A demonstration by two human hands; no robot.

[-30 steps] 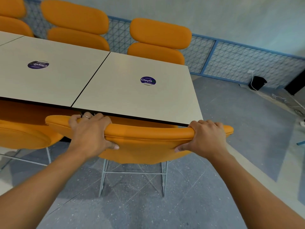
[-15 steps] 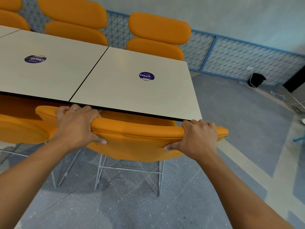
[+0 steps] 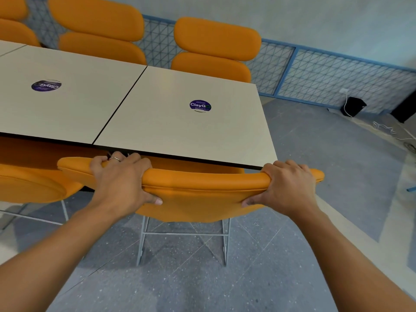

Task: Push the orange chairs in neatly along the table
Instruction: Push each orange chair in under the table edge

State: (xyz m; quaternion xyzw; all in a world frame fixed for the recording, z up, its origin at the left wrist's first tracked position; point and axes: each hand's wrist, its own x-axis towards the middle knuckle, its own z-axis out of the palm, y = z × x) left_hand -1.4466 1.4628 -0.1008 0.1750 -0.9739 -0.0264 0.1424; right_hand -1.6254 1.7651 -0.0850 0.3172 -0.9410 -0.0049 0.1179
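Note:
An orange chair stands right in front of me, its backrest top just below the near edge of the pale table. My left hand grips the left part of the backrest top, fingers over the far side and thumb on the near face. My right hand grips the right end the same way. The chair's seat is hidden under the table; its grey metal legs show below.
Another orange chair sits tucked in at the left, close beside mine. Across the table stand more orange chairs. A blue mesh fence runs behind; a black box with white cables lies on the floor at right.
Both hands have kept their grip on the backrest. The chair has shifted a little along the table edge, and the view has swung slightly; the backrest stays at the table edge.

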